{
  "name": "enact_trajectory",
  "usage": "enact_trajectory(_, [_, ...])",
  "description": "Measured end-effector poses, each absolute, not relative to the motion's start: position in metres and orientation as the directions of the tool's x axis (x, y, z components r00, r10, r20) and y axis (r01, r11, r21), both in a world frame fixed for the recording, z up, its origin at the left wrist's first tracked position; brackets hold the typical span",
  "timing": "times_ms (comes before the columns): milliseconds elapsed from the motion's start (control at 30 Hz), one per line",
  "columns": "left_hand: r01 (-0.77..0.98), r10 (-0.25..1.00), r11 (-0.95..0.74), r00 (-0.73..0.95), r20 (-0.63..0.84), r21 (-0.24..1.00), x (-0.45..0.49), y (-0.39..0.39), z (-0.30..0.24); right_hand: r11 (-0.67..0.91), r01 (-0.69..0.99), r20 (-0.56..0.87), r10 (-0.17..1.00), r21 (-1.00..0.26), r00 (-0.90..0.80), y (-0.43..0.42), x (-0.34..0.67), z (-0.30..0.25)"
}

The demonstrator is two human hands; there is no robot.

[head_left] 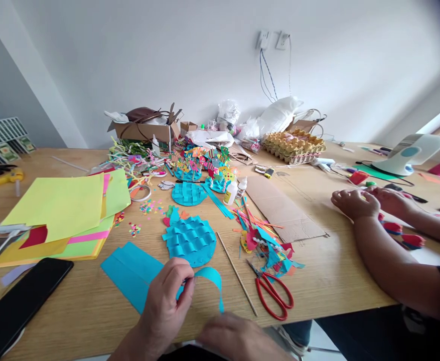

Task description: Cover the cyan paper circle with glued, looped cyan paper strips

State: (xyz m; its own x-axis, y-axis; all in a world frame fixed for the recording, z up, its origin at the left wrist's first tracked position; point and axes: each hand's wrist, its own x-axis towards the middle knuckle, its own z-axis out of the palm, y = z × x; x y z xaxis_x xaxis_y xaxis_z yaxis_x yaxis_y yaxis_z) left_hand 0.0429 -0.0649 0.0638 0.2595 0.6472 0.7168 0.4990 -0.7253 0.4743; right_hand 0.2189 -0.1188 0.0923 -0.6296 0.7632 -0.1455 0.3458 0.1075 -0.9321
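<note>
My left hand (pixel 169 296) is closed, thumb against fingers, on one end of a blue paper strip (pixel 214 278). The strip arches out to the right and its free end hangs down near my right hand (pixel 238 338). That hand is smeared by motion at the table's front edge, so its fingers do not show clearly. Behind my left hand lie flat blue paper sheets (pixel 133 268). Farther back sits a round blue paper piece (pixel 191 240) covered in rows of raised strips. A thin wooden stick (pixel 237 273) and red-handled scissors (pixel 274 296) lie to the right.
A black phone (pixel 27 301) and stacked coloured paper (pixel 57 205) lie at left. Glue bottles (pixel 231 191), paper scraps (pixel 268 245) and a cardboard sheet (pixel 283 208) occupy the middle. At right, a co-worker's hands (pixel 358 203) work. Egg trays (pixel 295 145) and a box (pixel 144 131) stand along the wall.
</note>
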Motion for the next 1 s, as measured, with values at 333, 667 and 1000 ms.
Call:
enact_trajectory(333, [0.464,0.564,-0.801,0.371,0.738,0.378,0.041,-0.075,0.046,-0.091,-0.503,-0.078,0.996,-0.859,-0.046,-0.117,0.200,0.051])
enact_trajectory(667, [0.496,0.545,-0.808,0.421,0.725,0.318,0.034,-0.072,0.035,-0.285,-0.327,-0.258,0.958,-0.901,-0.125,-0.091,0.211,0.055])
enact_trajectory(1000, [0.535,0.614,-0.757,0.384,0.689,0.376,0.018,-0.063,0.029,-0.250,-0.096,-0.235,0.961,-0.964,-0.147,-0.062,0.218,0.046])
